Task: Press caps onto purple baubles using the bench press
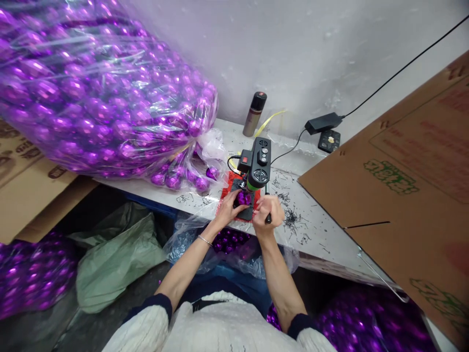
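Observation:
A shiny purple bauble (244,198) sits beneath the head of a small black bench machine (261,164), which has a red switch and a green band. The fingers and thumb of my left hand (227,209) are closed around this ball from the left and front, keeping it on the machine's dark base. My right hand (269,210) is wrapped round a lever with a black handle end (268,219) at the machine's right side. Under the base lies a red mat (224,194). Where the machine's tip meets the ball is too small to make out.
A big clear bag of purple baubles (110,102) covers the back left, with loose ones spilling near its mouth. A spray can (254,114) and power adapter (323,123) stand behind. Black scraps (291,219) litter the table's right; a cardboard box (403,195) rises beyond.

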Available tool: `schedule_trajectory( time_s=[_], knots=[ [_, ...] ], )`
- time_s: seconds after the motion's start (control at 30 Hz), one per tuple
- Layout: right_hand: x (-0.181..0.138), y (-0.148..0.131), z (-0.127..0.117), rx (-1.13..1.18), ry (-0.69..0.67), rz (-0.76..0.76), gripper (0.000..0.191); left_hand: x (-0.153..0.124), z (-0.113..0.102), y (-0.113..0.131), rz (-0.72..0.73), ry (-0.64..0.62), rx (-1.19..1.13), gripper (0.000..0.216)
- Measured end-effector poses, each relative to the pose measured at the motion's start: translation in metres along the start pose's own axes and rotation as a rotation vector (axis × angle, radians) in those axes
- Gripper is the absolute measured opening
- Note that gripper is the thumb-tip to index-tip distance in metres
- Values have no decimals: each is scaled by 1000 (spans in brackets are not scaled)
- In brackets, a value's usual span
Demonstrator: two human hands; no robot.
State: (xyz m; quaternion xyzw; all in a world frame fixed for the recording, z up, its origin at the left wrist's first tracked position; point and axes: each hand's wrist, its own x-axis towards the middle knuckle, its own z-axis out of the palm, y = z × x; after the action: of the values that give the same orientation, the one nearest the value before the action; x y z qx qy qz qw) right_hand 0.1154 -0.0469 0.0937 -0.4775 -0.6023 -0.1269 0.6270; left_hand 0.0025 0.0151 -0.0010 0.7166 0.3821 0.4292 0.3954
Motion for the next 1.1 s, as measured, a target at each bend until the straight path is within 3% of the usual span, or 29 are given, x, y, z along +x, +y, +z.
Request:
schedule_trajectory(
  time_s=[0.1,0.2,0.3,0.37,0.47,0.57,0.63,0.7,0.73,0.8,0.87,0.93,1.0,1.1],
  knots=[
    [25,-12,-6,7,-59,86,29,-8,-5,7,-16,75,0,59],
    [29,-15,-9,10,-81,94,30,-41,-14,13,42,112,30,65],
    [19,-13,-8,7,-75,38,28,-93,-17,10,151,-72,110,72],
    [13,-12,-8,12,-74,8,26,-124,-12,4,148,-185,211,67],
    [9,-11,-8,33,-78,3,26,-143,-5,-1,115,-176,282,60],
    [8,-11,-9,27,-88,2,26,-118,-16,8,147,-48,239,39],
    [8,-11,-9,18,-91,-4,26,-80,-39,19,152,116,276,25],
    [7,-11,-8,18,-86,-8,26,-32,-70,26,100,327,386,29],
    [6,-10,-8,19,-83,-9,26,-7,-86,28,48,375,453,30],
    [5,-10,-7,18,-73,-9,26,39,-113,27,-83,294,604,25],
    [3,-9,-6,18,-74,-7,26,74,-129,22,-222,11,714,18],
    [2,-8,-6,26,-78,-4,25,95,-132,17,-293,-192,746,23],
    [2,-8,-5,32,-77,-3,25,105,-129,14,-301,-251,742,27],
    [3,-9,-6,25,-74,-11,25,103,-124,13,-289,-190,686,37]
  ],
)
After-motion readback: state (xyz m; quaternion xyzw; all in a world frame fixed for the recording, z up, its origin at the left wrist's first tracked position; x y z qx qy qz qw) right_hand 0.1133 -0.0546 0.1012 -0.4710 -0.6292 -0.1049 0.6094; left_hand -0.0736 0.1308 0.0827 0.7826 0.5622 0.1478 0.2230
